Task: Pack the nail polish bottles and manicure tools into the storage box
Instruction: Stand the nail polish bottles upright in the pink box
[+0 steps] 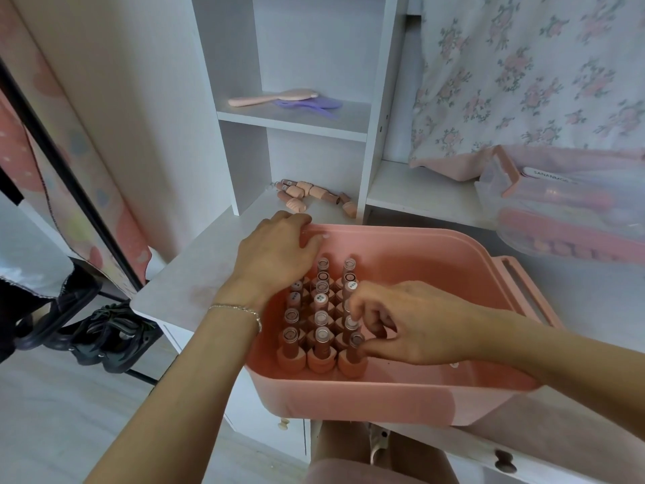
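Two hands at storage box (401, 399); right hand (412, 326) pinching bottle (354, 354); left hand (279, 253) loosely curled on rim.

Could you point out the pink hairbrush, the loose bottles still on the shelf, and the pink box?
Pink hairbrush (275, 97): head view, where handle meets head.
Loose bottles (316, 196): head view, a bottle lying mid-pile on the lower shelf.
Pink box (401, 239): head view, far rim.

Head view, steeply down, near desk (195, 253)
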